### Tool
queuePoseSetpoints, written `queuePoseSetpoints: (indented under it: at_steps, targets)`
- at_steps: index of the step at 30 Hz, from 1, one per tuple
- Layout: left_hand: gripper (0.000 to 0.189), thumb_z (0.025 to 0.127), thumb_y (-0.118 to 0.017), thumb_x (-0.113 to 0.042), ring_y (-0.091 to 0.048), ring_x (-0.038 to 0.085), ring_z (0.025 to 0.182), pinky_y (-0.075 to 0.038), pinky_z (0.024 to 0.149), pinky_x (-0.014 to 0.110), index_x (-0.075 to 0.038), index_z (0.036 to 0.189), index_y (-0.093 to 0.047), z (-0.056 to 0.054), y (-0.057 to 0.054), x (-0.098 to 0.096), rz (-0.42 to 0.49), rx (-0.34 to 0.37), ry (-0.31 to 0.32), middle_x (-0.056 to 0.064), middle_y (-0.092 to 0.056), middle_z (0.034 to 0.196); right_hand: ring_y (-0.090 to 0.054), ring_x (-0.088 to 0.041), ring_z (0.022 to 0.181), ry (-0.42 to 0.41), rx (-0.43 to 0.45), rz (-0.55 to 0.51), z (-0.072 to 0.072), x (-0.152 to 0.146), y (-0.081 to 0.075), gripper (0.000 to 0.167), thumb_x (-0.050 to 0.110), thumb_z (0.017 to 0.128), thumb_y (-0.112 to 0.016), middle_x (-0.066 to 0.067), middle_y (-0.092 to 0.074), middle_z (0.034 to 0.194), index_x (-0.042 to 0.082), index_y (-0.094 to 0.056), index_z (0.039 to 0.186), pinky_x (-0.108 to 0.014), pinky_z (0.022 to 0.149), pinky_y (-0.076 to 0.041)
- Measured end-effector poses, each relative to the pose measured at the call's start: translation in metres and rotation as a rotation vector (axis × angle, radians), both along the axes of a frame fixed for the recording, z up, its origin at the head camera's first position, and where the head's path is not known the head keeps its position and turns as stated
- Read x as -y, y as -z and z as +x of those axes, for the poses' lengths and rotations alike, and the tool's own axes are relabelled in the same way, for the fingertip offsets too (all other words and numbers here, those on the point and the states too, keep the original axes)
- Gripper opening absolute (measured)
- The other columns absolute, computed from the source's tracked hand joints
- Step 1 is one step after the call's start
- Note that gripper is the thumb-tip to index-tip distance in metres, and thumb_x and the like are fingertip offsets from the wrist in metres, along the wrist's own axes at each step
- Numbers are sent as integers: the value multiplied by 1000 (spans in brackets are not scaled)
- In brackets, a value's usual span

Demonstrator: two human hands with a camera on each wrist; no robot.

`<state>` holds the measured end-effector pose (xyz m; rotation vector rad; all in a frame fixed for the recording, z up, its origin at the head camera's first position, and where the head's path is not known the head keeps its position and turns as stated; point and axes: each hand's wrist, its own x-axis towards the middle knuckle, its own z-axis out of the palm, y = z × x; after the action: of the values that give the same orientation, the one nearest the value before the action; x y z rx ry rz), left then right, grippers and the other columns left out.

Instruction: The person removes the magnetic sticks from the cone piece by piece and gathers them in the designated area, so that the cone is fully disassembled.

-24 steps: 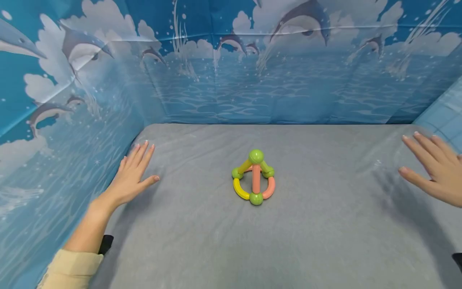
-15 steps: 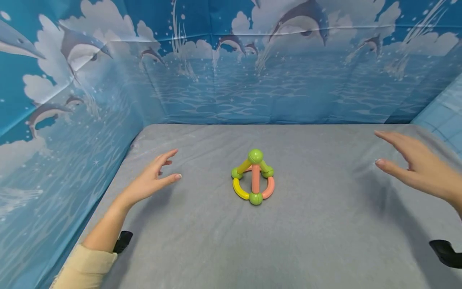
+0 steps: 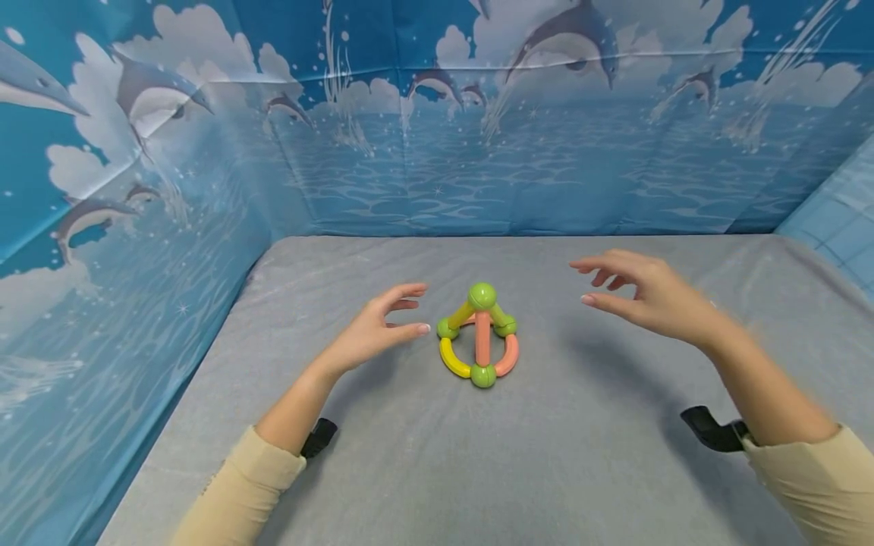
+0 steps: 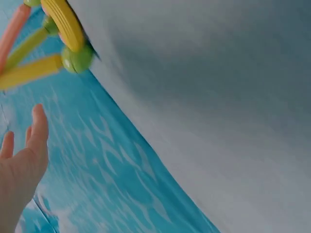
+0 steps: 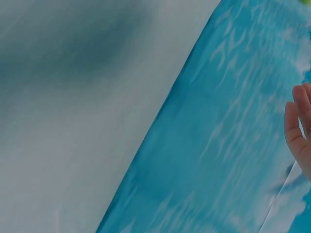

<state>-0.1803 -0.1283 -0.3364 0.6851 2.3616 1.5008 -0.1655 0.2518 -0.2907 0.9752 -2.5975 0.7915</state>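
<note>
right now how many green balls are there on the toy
4 on the toy: in the head view, a top ball, and around the base a left ball, a right ball and a near ball. None looks hidden.

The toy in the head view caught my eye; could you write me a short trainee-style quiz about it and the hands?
1. Which is nearer the toy: (a) the left hand or (b) the right hand?
2. True or false: the right hand grips the toy.
3. What colour is the toy's top ball?

Key: 1. a, the left hand. 2. False; the right hand is well apart from it. 3. Green.
</note>
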Motion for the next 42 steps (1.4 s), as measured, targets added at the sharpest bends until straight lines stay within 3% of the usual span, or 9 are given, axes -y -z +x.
queuePoseSetpoints:
  at_steps: [6, 13, 17, 22, 29, 42]
  targets:
    - [57, 87, -68, -19, -40, 26, 128, -43, 95, 43, -14, 138, -44, -6, 5, -42, 50, 2, 48, 4, -41, 141, -57, -8, 88, -119, 70, 4, -14, 42, 0, 46, 7, 82, -71, -5, -61, 116, 7, -57, 126, -30, 70, -52]
    - [53, 86, -69, -24, -42, 25, 124, -38, 98, 47, -14, 134, -50, -7, 8, -67, 53, 6, 29, 1, -47, 135, -57, -14, 88, -179, 166, -7, -20, 75, 2, 48, 6, 81, -72, -7, -59, 117, 7, -57, 126, -30, 70, -51]
    - [48, 86, -69, -21, -44, 23, 122, -38, 97, 45, -12, 131, -52, -7, 7, -73, 74, 1, 35, 2, -51, 129, -57, -19, 87, -205, 176, 6, -22, 86, 1, 49, 5, 80, -73, -7, -59, 117, 6, -57, 127, -29, 67, -50]
    - [44, 87, -67, -13, -49, 22, 114, -42, 92, 38, -4, 128, -53, -7, 8, -77, 146, 12, 82, 9, -55, 122, -53, -14, 78, -230, 139, 42, -23, 95, 1, 49, 3, 78, -74, -6, -60, 113, 5, -58, 125, -28, 62, -47]
    - [42, 88, -63, -5, -51, 23, 112, -45, 89, 32, 2, 129, -51, 7, -12, -77, 201, 59, 95, 13, -57, 121, -56, -13, 82, -258, 80, 87, -22, 104, 1, 46, 1, 78, -73, -5, -62, 109, 6, -61, 123, -28, 64, -49]
    - [39, 89, -61, -4, -53, 23, 109, -42, 94, 33, 5, 126, -52, 8, -13, -77, 218, 57, 86, 17, -59, 120, -60, -17, 87, -244, 30, 63, -18, 110, 4, 37, -2, 77, -74, -5, -63, 104, 4, -65, 112, -35, 68, -52]
